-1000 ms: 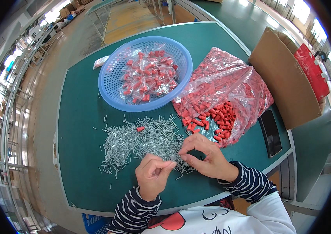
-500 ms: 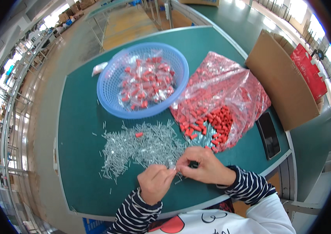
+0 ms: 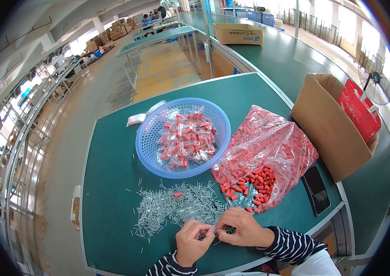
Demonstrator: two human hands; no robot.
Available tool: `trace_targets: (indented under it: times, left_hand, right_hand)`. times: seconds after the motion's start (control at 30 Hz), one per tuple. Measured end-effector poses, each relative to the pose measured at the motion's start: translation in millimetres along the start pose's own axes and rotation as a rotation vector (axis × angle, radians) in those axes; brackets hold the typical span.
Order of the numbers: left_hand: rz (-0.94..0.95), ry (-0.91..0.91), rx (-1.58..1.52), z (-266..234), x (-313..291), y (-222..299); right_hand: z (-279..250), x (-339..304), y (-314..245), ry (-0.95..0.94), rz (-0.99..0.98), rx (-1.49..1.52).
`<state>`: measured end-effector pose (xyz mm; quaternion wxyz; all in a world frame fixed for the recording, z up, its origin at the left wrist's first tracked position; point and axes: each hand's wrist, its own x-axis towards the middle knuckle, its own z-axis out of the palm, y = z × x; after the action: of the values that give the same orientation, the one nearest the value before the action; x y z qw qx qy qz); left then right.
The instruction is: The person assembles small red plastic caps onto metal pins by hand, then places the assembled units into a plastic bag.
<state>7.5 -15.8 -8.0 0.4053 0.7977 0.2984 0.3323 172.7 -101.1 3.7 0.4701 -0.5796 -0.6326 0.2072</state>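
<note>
My left hand [image 3: 192, 242] and my right hand [image 3: 242, 228] meet fingertip to fingertip over the near edge of a heap of screws [image 3: 176, 212]. Both are closed in a pinch. Whatever lies between the fingertips is too small and pale to make out. The thin silvery screws are spread loosely, with one red plastic sleeve [image 3: 178, 195] lying on top. Beyond my right hand, a large clear bag [image 3: 268, 138] spills red sleeves [image 3: 262, 181] from its open mouth. Behind the screws stands a blue perforated basket [image 3: 145, 158] holding several small clear packets [image 3: 188, 138] with red sleeves inside.
A black phone [image 3: 316, 191] lies at the right edge of the green table [image 3: 112, 230]. Past it stands an open cardboard box [image 3: 328, 124] with a red bag [image 3: 359, 110] in it. White packets [image 3: 136, 119] lie left of the basket. People sit at a far table.
The view has tilted upward, so the table sits lower in the picture and more of the room shows. My hands stay pinched together above the near edge of the screws.
</note>
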Motion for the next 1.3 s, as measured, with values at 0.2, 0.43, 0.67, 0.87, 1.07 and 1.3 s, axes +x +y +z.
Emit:
trace_targets:
  times: [0.2, 0.43, 0.67, 0.87, 1.07, 1.3]
  left_hand:
    - [-0.021, 0.030, 0.081, -5, 5, 1]
    - [-0.073, 0.006, -0.073, -6, -5, 0]
    - [0.038, 0.015, -0.018, -8, 3, 2]
    - [0.044, -0.032, -0.081, -7, 7, -1]
    - [0.197, -0.121, 0.093, -4, 4, -2]
    - [0.141, -0.163, -0.011, -12, 8, -7]
  right_hand:
    - [5, 2, -8, 0.130, -0.148, -0.207]
    - [8, -5, -9, 0.036, -0.208, -0.243]
    - [10, -4, -10, -0.027, -0.184, -0.384]
    - [6, -3, 0, -0.049, -0.188, -0.339]
    - [-2, -7, 2, -0.085, -0.217, -0.331]
    - [-4, -3, 1, -0.090, -0.215, -0.223]
